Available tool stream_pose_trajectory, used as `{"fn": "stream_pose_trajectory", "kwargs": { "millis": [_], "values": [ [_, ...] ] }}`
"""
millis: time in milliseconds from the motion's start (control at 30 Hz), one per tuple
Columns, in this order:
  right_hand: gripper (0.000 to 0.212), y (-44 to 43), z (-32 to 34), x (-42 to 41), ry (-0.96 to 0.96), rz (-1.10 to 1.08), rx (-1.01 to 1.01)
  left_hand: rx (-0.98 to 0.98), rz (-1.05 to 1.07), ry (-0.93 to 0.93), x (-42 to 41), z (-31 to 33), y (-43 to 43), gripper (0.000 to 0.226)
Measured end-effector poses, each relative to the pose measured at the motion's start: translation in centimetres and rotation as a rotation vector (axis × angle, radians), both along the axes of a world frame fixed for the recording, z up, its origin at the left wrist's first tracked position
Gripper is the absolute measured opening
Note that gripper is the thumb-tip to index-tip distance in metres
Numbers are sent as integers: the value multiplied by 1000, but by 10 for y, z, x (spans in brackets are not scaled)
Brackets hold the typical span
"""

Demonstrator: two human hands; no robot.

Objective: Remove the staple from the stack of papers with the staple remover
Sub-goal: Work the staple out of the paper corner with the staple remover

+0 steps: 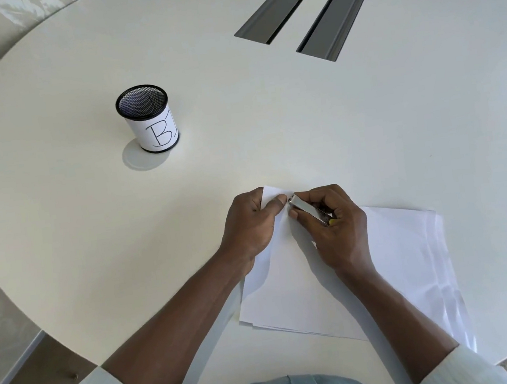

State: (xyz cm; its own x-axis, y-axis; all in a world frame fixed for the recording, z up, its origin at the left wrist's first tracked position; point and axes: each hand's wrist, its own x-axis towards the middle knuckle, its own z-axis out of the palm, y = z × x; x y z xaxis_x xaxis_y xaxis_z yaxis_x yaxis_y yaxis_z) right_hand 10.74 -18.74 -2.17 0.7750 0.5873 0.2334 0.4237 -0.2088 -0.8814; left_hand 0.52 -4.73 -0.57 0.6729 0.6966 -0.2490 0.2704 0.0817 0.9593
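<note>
A stack of white papers point(292, 286) lies on the white table, its far corner raised. My left hand point(249, 224) pinches that corner between thumb and fingers. My right hand point(333, 226) grips a shiny metal staple remover point(308, 210) with a bit of yellow at its rear end. The remover's tip sits at the pinched corner, right beside my left thumb. The staple itself is too small to make out under the fingers and the tool's tip.
A black mesh pen cup point(149, 118) with a white paper label marked "B" stands to the far left on the round white table point(302, 128). Two grey cable slots point(278, 5) point(334, 19) lie at the far side. The table's edge curves close on my left.
</note>
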Motion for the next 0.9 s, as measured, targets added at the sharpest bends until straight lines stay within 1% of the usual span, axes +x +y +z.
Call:
{"fn": "stream_pose_trajectory", "kwargs": {
  "millis": [200, 300, 333, 500, 667, 900],
  "values": [
    [18, 2, -1, 2, -5, 36, 0, -26, -17, 6, -1, 0, -1, 39],
    [10, 1, 0, 1, 22, 23, 35, -76, 25, -10, -1, 2, -2, 21],
    [9, 1, 0, 1, 25, 16, 41, -97, 32, -15, 0, 3, -2, 20],
    [12, -1, 0, -1, 19, -16, 44, -99, 42, -28, 1, 2, -4, 23],
    [13, 0, -1, -1, 4, -21, 40, -88, 51, -38, 0, 1, -4, 21],
    [13, -1, 0, 0, -2, -9, 48, -22, 48, -11, 0, -1, -6, 22]
  ]
}}
